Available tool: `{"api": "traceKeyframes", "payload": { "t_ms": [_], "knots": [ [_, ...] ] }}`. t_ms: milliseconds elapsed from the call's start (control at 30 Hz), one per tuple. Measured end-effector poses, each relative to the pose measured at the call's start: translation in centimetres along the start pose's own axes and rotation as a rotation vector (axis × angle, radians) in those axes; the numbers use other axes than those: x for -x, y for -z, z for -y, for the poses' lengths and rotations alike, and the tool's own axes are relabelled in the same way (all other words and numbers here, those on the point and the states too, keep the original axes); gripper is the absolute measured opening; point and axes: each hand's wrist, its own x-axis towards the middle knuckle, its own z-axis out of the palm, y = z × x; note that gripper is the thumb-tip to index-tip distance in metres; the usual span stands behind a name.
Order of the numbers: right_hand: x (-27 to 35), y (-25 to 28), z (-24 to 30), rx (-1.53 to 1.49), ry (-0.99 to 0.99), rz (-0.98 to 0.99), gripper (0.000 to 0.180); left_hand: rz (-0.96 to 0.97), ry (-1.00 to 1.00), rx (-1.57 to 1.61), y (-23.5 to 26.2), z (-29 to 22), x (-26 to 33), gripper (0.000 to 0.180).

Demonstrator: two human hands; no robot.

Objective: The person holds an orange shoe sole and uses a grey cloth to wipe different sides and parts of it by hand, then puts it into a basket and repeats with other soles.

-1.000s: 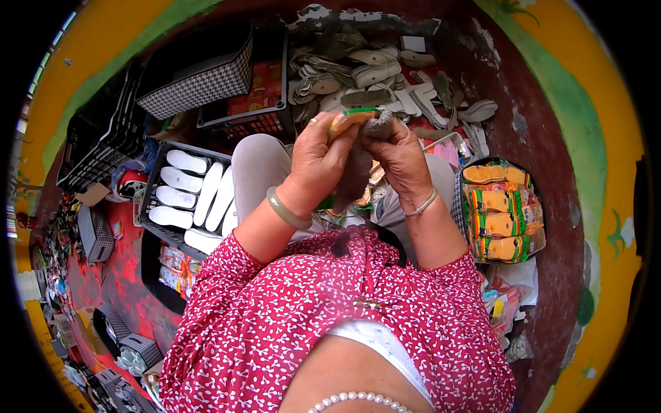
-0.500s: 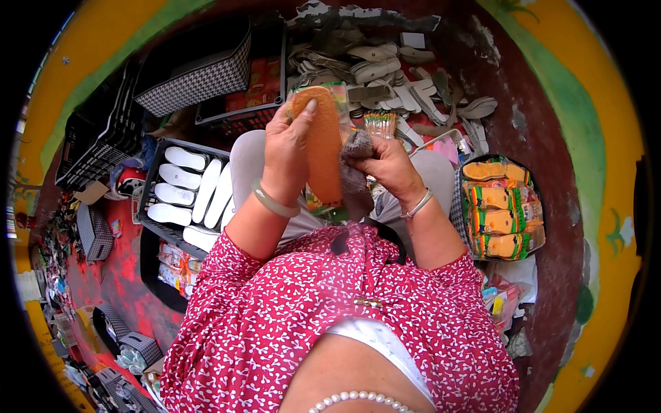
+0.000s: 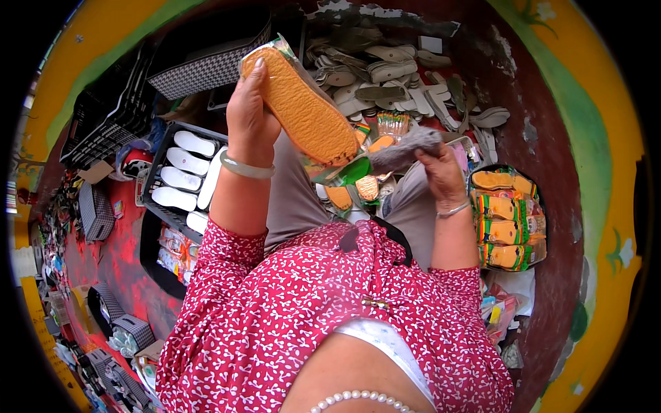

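Observation:
My left hand (image 3: 253,124) is raised and closed round the heel end of an orange insole (image 3: 310,110), thumb on its textured face. Clear plastic with green print shows behind the insole's edges. My right hand (image 3: 444,180) pinches a grey fuzzy cloth (image 3: 405,150), which reaches toward the insole's lower end but seems apart from it. Below them, between my knees, lie packaged orange insoles (image 3: 367,187) with green wrapping. Their lower parts are hidden by my shirt.
To my left, a dark crate (image 3: 169,215) holds white insoles (image 3: 180,179). On my right stands a basket of packed orange insoles (image 3: 506,230). Loose grey and white insoles (image 3: 392,72) are heaped ahead, beside a houndstooth basket (image 3: 206,69).
My left hand has carried the insole up and left, tilting it. My right hand has drawn the cloth away to the right, stretching it out from its bunched shape.

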Motion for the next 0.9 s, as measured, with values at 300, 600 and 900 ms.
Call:
{"api": "traceKeyframes", "payload": {
  "t_ms": [300, 600, 900],
  "knots": [
    [-0.5, 0.9, 3.2, -0.470, 0.047, 0.000, 0.059, -0.130, 0.140, 0.100, 1.5, 1.1, -0.4, 0.029],
    [-2.7, -5.8, 1.8, -0.413, -0.049, -0.038, 0.061, 0.192, 0.252, -0.050, -1.2, 4.7, 2.6, 0.031],
    [-4.0, -7.8, -0.5, 0.430, -0.119, 0.197, 0.035, 0.142, 0.118, -0.036, -2.8, 7.1, 5.0, 0.025]
  ]
}}
